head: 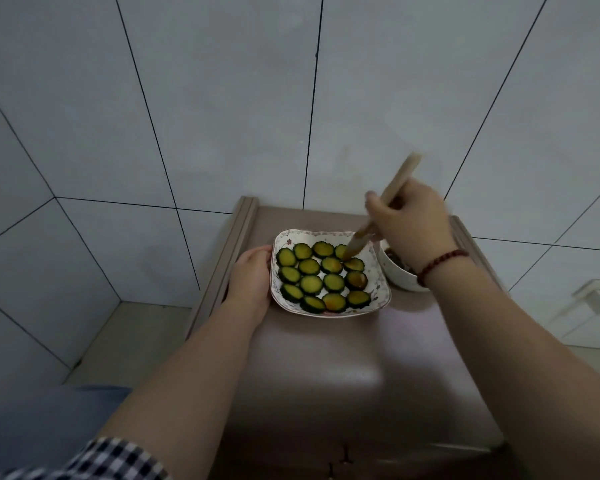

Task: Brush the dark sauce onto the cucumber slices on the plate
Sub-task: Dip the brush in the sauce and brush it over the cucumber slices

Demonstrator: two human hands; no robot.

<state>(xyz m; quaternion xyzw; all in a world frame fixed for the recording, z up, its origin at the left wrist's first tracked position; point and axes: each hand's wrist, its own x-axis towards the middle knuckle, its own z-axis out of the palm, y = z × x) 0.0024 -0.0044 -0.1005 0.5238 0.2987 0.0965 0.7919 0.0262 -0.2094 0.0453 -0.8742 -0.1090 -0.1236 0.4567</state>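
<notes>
A square white plate (384, 295) with a flowered rim is set on the far part of a brown table (312, 362), and the cucumber slices (310, 284) are laid on it in close rows, edges touching or overlapping. The plate is held at its left rim by the left hand (252, 275); the grip is curved round that edge, with the thumb at the rim and the fingertips hidden beneath. A brush (400, 176) with a pale wooden handle is held by the right hand (409, 223) above the plate's far right corner; the grip is clamped on the handle, which is tilted up and away to the right. The brown-stained bristles are pressed onto a slice near that far right corner. A dark brown glaze is seen on several slices along the plate's right side and near edge, while those toward its left side are seen plain green. Just beside the plate's right rim a white bowl (397, 277) is placed, partly covered by the right wrist, and dark sauce (394, 255) is seen inside it. A beaded bracelet (442, 263) is worn on that wrist.
</notes>
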